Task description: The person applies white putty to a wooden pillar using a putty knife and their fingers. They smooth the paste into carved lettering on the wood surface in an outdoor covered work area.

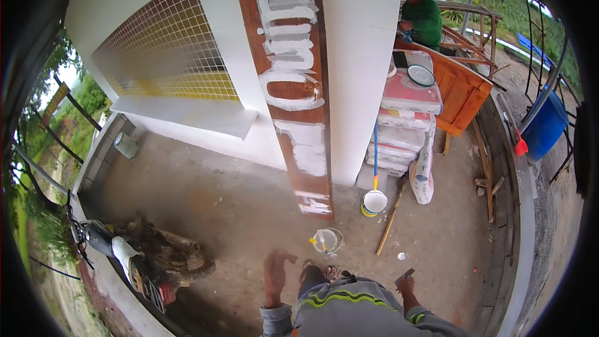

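Observation:
My left hand (275, 276) is raised at the lower middle, slightly blurred, with its fingers apart and nothing seen in them. To the right, my right hand (407, 286) is closed round a small dark, flat-bladed tool (404, 275); its exact kind is hard to make out. Ahead of me stands a tall reddish-brown panel (290, 168) against the white wall, with lettering smeared over in thick white paint (284, 15). Near my feet sits a small clear tub (335, 241) with a yellow-handled brush (322, 237) in it. Neither hand touches the panel or tub.
A white paint bucket (374, 202) holds a blue-and-orange pole (375, 156). A stick (390, 219) lies beside stacked bags (399, 134). A motorcycle (134, 253) stands left, a pail (126, 146) farther back. Another person in green (425, 22) works behind a wooden door (458, 87).

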`<state>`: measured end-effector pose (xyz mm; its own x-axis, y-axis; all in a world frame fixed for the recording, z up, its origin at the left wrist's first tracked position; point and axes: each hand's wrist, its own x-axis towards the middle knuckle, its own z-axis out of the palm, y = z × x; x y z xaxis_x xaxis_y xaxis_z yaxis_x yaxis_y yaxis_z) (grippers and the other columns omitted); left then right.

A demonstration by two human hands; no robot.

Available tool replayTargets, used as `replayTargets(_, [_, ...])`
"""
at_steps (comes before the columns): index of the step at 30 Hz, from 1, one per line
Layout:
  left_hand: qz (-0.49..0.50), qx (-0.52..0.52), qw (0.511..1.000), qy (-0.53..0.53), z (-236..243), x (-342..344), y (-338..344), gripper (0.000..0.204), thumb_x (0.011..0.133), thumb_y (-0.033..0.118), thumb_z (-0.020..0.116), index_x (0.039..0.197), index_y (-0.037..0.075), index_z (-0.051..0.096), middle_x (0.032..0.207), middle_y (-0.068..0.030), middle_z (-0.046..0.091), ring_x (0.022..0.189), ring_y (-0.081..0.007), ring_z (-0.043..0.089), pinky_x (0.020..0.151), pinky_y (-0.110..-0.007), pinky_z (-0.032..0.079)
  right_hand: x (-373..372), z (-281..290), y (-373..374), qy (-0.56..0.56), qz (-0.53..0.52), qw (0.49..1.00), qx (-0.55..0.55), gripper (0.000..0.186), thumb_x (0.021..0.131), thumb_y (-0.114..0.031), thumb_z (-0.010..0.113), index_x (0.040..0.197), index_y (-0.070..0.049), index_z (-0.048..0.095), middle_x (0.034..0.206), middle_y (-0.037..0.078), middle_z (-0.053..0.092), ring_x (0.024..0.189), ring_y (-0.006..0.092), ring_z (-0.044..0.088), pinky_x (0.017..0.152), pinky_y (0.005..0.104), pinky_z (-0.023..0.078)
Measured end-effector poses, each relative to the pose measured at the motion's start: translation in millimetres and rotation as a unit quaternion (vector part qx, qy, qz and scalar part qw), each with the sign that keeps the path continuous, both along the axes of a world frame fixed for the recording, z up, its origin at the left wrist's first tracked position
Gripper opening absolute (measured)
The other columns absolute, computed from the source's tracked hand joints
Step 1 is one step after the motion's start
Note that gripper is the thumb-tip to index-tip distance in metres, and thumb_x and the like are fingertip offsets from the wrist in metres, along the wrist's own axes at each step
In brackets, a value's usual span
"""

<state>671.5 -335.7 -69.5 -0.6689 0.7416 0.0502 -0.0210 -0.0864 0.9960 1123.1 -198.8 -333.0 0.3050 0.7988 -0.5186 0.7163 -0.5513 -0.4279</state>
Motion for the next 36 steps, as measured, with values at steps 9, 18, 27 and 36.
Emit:
replayTargets(9, [-0.07, -0.002, 0.988, 0.134, -3.5, -47.3, 43.4, 0.018, 0.102, 0.013, 0.049, 0.095, -0.001, 0.057, 0.081, -0.0062, 0.06, 0.079, -0.0142, 0.06, 0.078, -0.03, 0.049, -27.5, -14.3, -9.6, 0.011, -0.01, 0.999, 0.029, 0.05, 0.088, -0.031, 0.056, 0.105, 0.016, 0.058, 0.09, 0.028, 0.067, 0.076, 0.0381, 0.071, 0.05, 0.0418, 0.059])
replayTargets(18, [-0.183, 0.02, 0.983, 0.025, 8.1, -71.2, 93.3, 0.03, 0.104, 0.023, 0.044, 0.09, -0.001, 0.055, 0.076, -0.0071, 0.06, 0.077, -0.0152, 0.059, 0.078, -0.031, 0.05, -34.0, -18.8, -8.5, 0.112, -0.106, 0.984, 0.083, 0.047, 0.087, -0.032, 0.061, 0.11, 0.009, 0.058, 0.089, 0.02, 0.066, 0.062, 0.0281, 0.068, 0.042, 0.0395, 0.055])
replayTargets(27, [-0.124, 0.035, 0.987, 0.094, -8.4, -99.9, 86.8, 0.022, 0.102, 0.018, 0.049, 0.097, -0.002, 0.058, 0.084, -0.0068, 0.063, 0.079, -0.0146, 0.06, 0.078, -0.031, 0.049, -45.6, 23.3, -31.0, 0.093, -0.082, 0.992, -0.013, 0.037, 0.085, -0.026, 0.062, 0.106, 0.005, 0.061, 0.086, 0.019, 0.068, 0.057, 0.0247, 0.067, 0.041, 0.0374, 0.054])
replayTargets(36, [0.037, -0.018, 0.997, -0.069, 0.2, -136.5, 26.2, 0.042, 0.105, 0.033, 0.041, 0.077, 0.003, 0.05, 0.067, -0.0086, 0.058, 0.069, -0.019, 0.059, 0.074, -0.034, 0.048, -67.4, 27.0, 29.1, 0.032, 0.085, 0.995, -0.03, 0.034, 0.084, -0.021, 0.059, 0.109, 0.001, 0.063, 0.087, 0.022, 0.071, 0.072, 0.0341, 0.071, 0.068, 0.0439, 0.058])
